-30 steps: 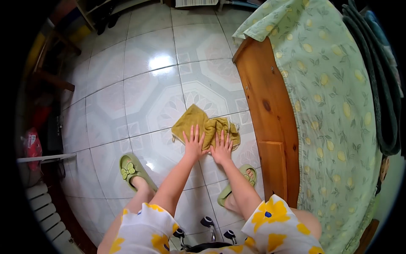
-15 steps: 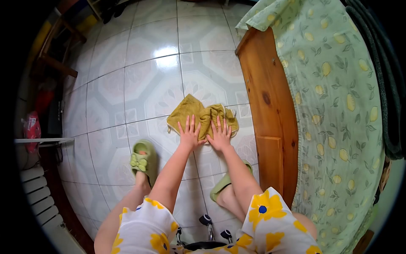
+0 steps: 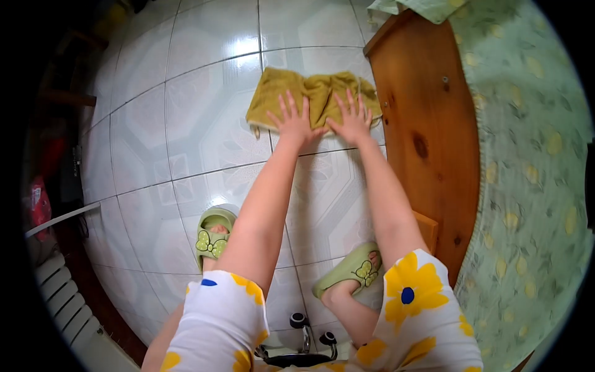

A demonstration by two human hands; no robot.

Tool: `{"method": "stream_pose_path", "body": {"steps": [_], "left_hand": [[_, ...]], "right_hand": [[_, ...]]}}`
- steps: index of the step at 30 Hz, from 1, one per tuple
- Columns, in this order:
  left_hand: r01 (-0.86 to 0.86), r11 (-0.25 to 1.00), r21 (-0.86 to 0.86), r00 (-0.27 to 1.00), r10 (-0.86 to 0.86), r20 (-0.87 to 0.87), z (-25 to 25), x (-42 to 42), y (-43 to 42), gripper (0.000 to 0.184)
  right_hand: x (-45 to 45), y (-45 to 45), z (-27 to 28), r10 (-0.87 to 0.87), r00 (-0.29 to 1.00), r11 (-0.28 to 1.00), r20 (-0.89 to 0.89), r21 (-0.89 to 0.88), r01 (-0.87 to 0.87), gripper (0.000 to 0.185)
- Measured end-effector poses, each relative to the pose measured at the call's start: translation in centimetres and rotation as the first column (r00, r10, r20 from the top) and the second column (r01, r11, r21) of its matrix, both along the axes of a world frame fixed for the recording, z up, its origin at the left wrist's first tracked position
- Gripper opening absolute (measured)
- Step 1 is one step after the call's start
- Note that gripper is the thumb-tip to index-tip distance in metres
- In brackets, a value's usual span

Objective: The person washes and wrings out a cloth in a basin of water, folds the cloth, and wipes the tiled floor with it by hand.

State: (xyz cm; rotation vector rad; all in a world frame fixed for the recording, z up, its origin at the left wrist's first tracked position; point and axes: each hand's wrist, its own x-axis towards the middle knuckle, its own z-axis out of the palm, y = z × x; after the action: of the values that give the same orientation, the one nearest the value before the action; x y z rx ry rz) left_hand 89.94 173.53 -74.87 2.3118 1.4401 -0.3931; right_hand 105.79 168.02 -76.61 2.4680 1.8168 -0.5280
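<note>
A mustard-yellow cloth (image 3: 319, 93) lies spread on the tiled floor (image 3: 211, 130), creased in its middle, its right end close to the wooden bed panel. My left hand (image 3: 296, 123) rests flat on the left half of the cloth with its fingers spread. On the right half, my right hand (image 3: 354, 123) presses down, fingers spread as well. The thumbs point toward each other near the cloth's lower edge. Neither hand grips the cloth.
The wooden bed panel (image 3: 421, 118) stands at the right, beside a green lemon-print sheet (image 3: 533, 186). Green slippers (image 3: 214, 239) are on my feet. A white radiator (image 3: 65, 297) and a pink package (image 3: 40, 208) are at the left. A wheeled stool base (image 3: 304, 338) shows below.
Both hands and the cloth have moved forward, away from my body and closer to the bed panel. The cloth looks more stretched out sideways. My feet have shifted too.
</note>
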Motion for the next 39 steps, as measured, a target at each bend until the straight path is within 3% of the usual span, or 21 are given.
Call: {"method": "stream_pose_path", "body": {"steps": [7,9,14,18,22,24,26,28,33,36,39], "left_hand": [[0.032,0.984,0.177,0.998,-0.04,0.04,-1.5,4.4,9.1,0.099],[0.028,0.963,0.269,0.998,-0.04,0.039,-1.8,4.3,8.9,0.097],[0.221,0.92,0.324,0.975,-0.201,-0.095,-2.9,0.2,4.5,0.094],[0.285,0.925,0.253,0.949,-0.235,-0.21,-2.5,-5.9,-5.4,0.095],[0.291,0.947,0.134,0.917,-0.237,-0.32,-1.7,-11.5,-15.4,0.097],[0.247,0.967,0.062,0.915,-0.212,-0.343,-1.6,-13.9,-19.9,0.096],[0.23,0.967,0.105,0.943,-0.195,-0.271,-2.3,-16.0,-22.0,0.094],[0.201,0.976,0.08,0.963,-0.181,-0.201,-1.8,-16.3,-22.4,0.091],[0.163,0.983,-0.082,0.976,-0.173,-0.135,-0.4,-16.0,-21.2,0.087],[0.164,0.986,-0.031,0.984,-0.166,-0.058,-0.8,-15.5,-19.3,0.087],[0.146,0.988,-0.055,0.981,-0.152,-0.118,0.4,-13.0,-16.0,0.089]], "right_hand": [[3.3,7.5,-0.8,-0.159,0.987,0.985,-0.006,0.074,0.159,0.074],[2.6,7.1,-0.7,-0.166,0.986,0.976,0.005,0.14,0.164,0.072],[-2.9,1.3,-0.1,-0.151,0.987,0.988,0.055,0.025,0.15,0.067],[-8.5,-7.3,0.0,-0.075,0.997,0.996,0.026,-0.046,0.077,0.07],[-14.0,-15.8,2.6,-0.008,0.999,0.965,-0.031,-0.261,0.0,0.073],[-16.3,-19.6,2.8,0.001,1.0,0.953,-0.028,-0.303,-0.009,0.075],[-18.0,-21.5,3.8,-0.011,0.997,0.931,-0.074,-0.365,-0.017,0.077],[-17.4,-21.3,5.3,-0.039,0.991,0.903,-0.126,-0.429,-0.019,0.079],[-17.4,-21.5,4.3,-0.059,0.995,0.944,-0.078,-0.329,0.03,0.079],[-17.5,-20.4,4.0,-0.123,0.99,0.952,-0.075,-0.291,0.096,0.072],[-16.4,-17.5,4.7,-0.2,0.978,0.927,-0.053,-0.334,0.171,0.072]]}}
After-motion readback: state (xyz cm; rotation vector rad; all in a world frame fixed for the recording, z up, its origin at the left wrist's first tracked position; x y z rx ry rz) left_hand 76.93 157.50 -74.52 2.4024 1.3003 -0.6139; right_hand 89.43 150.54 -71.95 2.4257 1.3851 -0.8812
